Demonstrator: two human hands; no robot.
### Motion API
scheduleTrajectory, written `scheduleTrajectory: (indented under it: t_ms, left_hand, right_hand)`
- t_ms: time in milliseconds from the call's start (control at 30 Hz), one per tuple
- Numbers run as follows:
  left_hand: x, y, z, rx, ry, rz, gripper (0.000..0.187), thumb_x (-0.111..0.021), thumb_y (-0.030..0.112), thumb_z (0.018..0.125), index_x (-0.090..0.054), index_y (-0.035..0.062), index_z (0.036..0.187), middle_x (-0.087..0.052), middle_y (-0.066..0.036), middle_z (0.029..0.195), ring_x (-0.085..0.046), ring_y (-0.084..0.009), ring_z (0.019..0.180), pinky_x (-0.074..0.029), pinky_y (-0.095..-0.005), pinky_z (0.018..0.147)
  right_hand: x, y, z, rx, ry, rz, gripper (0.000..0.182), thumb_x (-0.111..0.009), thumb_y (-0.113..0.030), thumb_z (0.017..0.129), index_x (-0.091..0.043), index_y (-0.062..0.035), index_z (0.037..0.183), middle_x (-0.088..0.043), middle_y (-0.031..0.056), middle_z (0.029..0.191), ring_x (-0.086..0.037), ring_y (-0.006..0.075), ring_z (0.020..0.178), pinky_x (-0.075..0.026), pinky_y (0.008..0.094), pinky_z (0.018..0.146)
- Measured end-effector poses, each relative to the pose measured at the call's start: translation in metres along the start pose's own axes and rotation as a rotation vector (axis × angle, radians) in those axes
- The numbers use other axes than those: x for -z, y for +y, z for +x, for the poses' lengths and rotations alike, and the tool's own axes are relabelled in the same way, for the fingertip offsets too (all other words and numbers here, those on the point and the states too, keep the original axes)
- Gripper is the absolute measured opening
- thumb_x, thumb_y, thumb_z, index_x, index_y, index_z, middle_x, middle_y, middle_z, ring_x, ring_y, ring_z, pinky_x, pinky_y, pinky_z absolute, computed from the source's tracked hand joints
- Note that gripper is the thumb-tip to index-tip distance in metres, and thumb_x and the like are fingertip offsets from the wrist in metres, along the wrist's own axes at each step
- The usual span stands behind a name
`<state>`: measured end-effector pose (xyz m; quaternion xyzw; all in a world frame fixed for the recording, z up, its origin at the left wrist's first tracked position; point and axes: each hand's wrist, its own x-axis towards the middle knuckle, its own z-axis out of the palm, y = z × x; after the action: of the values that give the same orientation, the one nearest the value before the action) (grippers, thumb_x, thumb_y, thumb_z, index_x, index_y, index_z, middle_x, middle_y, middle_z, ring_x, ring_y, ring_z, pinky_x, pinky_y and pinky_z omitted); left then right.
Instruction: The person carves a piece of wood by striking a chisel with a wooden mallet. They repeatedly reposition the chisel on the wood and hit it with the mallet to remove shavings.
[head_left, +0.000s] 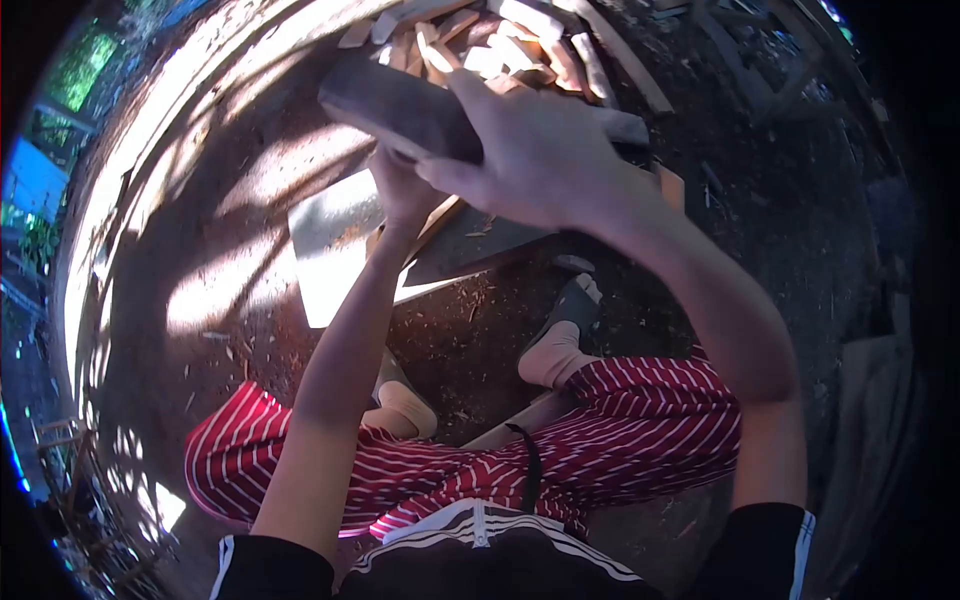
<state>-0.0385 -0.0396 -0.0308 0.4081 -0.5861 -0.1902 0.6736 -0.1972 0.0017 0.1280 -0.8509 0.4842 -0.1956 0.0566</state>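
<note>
My right hand [545, 150] is closed around one end of a dark rectangular block [400, 105], its thumb along the lower edge. The block looks like wood, slightly blurred, and is held tilted above the ground. Just under it is my left hand [398, 188], raised and apparently closed. The block covers most of the left fingers, so whatever they grip is hidden. Below the hands lies a flat board [325, 255], half in bright sun, half in shade. A narrow wooden strip [433, 230] rests across it beside my left wrist.
A heap of split wood pieces [510, 50] lies beyond the hands, with longer sticks [625, 55] to its right. My bare-toed feet [555, 350] are close to the board's near edge. Dark planks [875, 400] stand at the right.
</note>
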Motion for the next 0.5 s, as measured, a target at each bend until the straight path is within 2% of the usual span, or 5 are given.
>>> scheduleTrajectory:
  t_ms: [67, 133, 300, 400, 500]
  left_hand:
    - [0.005, 0.001, 0.005, 0.211, -0.12, 0.267, 0.034, -0.072, 0.014, 0.076, -0.06, -0.0005, 0.103, -0.069, -0.01, 0.087, -0.067, -0.0158, 0.078, -0.052, -0.0301, 0.072]
    - [-0.004, 0.011, 0.008, 0.162, -0.021, 0.139, 0.029, -0.072, 0.014, 0.076, -0.059, 0.0004, 0.098, -0.068, -0.01, 0.084, -0.065, -0.0135, 0.074, -0.051, -0.0277, 0.069]
    - [0.003, -0.002, 0.001, 0.015, -0.074, 0.106, 0.03, -0.073, 0.017, 0.08, -0.059, -0.0019, 0.099, -0.068, -0.011, 0.085, -0.064, -0.0144, 0.078, -0.051, -0.0289, 0.073]
    - [-0.001, 0.012, 0.006, 0.158, -0.036, 0.11, 0.032, -0.074, 0.017, 0.076, -0.059, -0.0019, 0.097, -0.068, -0.01, 0.086, -0.064, -0.0137, 0.078, -0.05, -0.0278, 0.073]
    - [0.005, 0.013, -0.002, 0.05, -0.017, 0.077, 0.031, -0.073, 0.018, 0.079, -0.06, -0.0022, 0.099, -0.068, -0.01, 0.087, -0.064, -0.0139, 0.08, -0.05, -0.0282, 0.074]
  right_hand:
    - [0.018, -0.001, 0.008, 0.013, 0.057, 0.114, 0.069, -0.062, -0.05, 0.083, -0.045, 0.0018, 0.126, -0.068, 0.0156, 0.079, -0.069, 0.0307, 0.07, -0.056, 0.0404, 0.065]
    - [0.031, -0.002, 0.014, 0.045, 0.166, 0.514, 0.055, -0.063, -0.046, 0.083, -0.054, 0.0015, 0.109, -0.068, 0.0177, 0.082, -0.07, 0.031, 0.075, -0.056, 0.0408, 0.068]
    - [0.004, 0.003, 0.0, 0.025, 0.052, 0.018, 0.053, -0.066, -0.042, 0.081, -0.052, 0.0018, 0.108, -0.067, 0.0181, 0.079, -0.069, 0.0314, 0.073, -0.056, 0.0419, 0.069]
    - [0.024, -0.005, 0.002, -0.061, 0.149, 0.533, 0.062, -0.063, -0.047, 0.081, -0.05, 0.0023, 0.117, -0.068, 0.0188, 0.085, -0.069, 0.0326, 0.077, -0.055, 0.0429, 0.071]
    - [0.013, -0.008, 0.001, -0.046, -0.02, 0.256, 0.067, -0.063, -0.047, 0.08, -0.049, 0.0019, 0.123, -0.068, 0.0185, 0.087, -0.069, 0.0327, 0.08, -0.055, 0.0421, 0.073]
